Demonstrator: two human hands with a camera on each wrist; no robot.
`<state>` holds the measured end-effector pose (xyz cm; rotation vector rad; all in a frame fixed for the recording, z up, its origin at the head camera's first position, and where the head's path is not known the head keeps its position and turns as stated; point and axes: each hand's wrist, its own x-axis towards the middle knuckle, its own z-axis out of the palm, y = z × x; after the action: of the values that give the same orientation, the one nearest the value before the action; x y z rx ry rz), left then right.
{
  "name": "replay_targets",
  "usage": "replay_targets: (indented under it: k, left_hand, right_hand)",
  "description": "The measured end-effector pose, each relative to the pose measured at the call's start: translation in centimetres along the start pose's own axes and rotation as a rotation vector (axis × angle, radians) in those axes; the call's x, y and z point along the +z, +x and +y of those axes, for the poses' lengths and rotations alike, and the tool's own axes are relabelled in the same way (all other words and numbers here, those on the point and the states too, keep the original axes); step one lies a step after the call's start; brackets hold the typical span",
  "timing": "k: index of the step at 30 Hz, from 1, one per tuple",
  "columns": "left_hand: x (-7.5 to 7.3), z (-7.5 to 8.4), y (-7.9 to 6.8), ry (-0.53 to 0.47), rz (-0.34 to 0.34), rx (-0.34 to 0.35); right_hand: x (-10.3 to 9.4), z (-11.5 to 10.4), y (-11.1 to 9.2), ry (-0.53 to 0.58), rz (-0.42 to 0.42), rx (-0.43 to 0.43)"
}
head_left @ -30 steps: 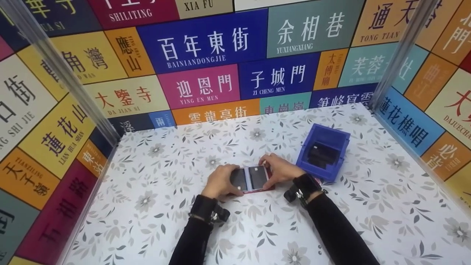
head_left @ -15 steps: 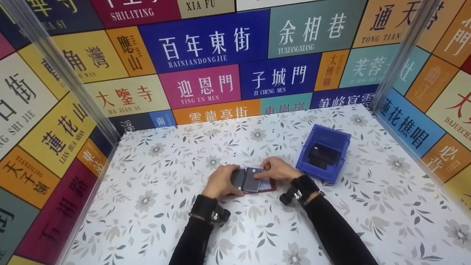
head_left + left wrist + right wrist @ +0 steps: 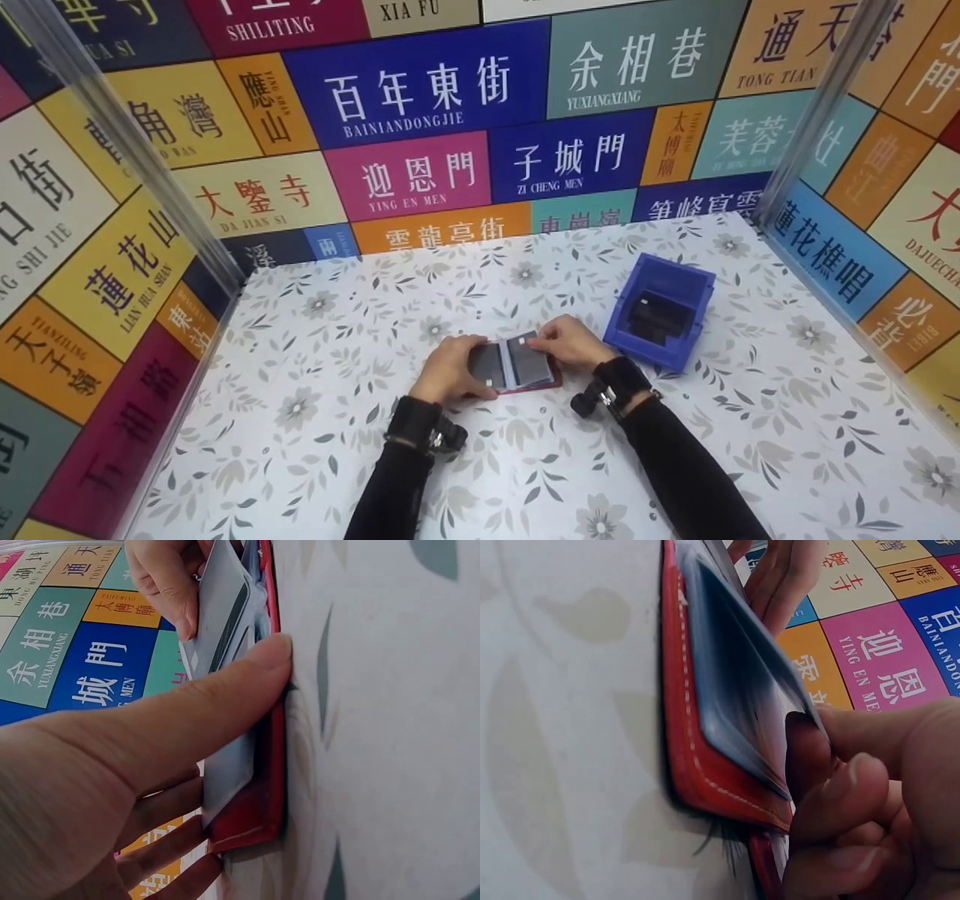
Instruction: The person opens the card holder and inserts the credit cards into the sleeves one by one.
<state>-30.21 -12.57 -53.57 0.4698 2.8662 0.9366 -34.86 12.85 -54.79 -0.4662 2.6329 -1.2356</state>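
Note:
An open red card holder (image 3: 557, 381) with clear plastic sleeves lies on the table between both hands. Dark grey cards show in its left (image 3: 487, 366) and right pages. My left hand (image 3: 448, 369) grips the left side, thumb over the near edge and fingers at the far edge; in the left wrist view that thumb (image 3: 217, 694) presses on the red cover. My right hand (image 3: 574, 341) pinches the upper right corner of a card sleeve (image 3: 531, 361). The right wrist view shows this sleeve (image 3: 769, 652) tilted up from the pages beneath, its corner between thumb and fingers.
A blue plastic box (image 3: 654, 354) stands just right of my right hand, with black items (image 3: 658, 315) in it. Sign-patterned walls (image 3: 420, 90) enclose the flower-printed table (image 3: 315, 450) at the back and sides.
My right hand left the holder's right edge, bent a sleeve leftward half a second ago, and now holds a sleeve's upper corner on the right side. The left hand stays put.

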Motion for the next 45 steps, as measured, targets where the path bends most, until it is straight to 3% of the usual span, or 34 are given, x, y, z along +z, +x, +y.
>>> replay_targets:
  k: [7, 13, 18, 21, 24, 29, 32, 35, 40, 42, 45]
  left_hand:
    - [0.1, -0.2, 0.1, 0.011, -0.007, 0.006]
    - [0.1, -0.3, 0.2, 0.001, -0.022, 0.002]
    - [-0.3, -0.8, 0.2, -0.057, -0.077, -0.013]
    - [-0.5, -1.0, 0.2, -0.074, -0.112, 0.009]
    - [-0.6, -1.1, 0.2, -0.055, -0.122, 0.047]
    - [-0.5, -1.2, 0.2, -0.016, -0.097, 0.046]
    - [-0.5, -1.3, 0.2, -0.008, -0.084, 0.053]
    - [-0.4, -1.3, 0.2, -0.008, -0.077, 0.07]
    - [-0.5, -1.2, 0.2, -0.012, -0.075, 0.084]
    - [-0.5, -1.2, 0.2, -0.013, -0.076, 0.08]
    - [-0.6, -1.1, 0.2, -0.017, -0.077, 0.068]
  right_hand:
    - [0.0, 0.1, 0.0, -0.006, 0.0, 0.01]
    - [0.0, -0.6, 0.1, 0.153, -0.017, 0.022]
    - [0.7, -1.4, -0.2, 0.307, -0.215, -0.076]
    - [1.5, -1.7, -0.5, 0.263, -0.352, -0.118]
    - [2.2, -2.1, -0.8, 0.198, -0.4, -0.15]
    - [2.2, -2.8, -1.0, 0.138, -0.41, -0.211]
    - [1.0, -3.2, -1.0, 0.054, -0.326, -0.288]
    - [-1.7, -3.4, -1.0, -0.028, -0.093, -0.318]
    - [-8.2, -1.7, -1.8, -0.147, 0.349, -0.193]
    - [-10.5, -0.3, -2.4, -0.195, 0.453, -0.132]
    - [-12.7, 1.4, -3.3, -0.196, 0.514, -0.048]
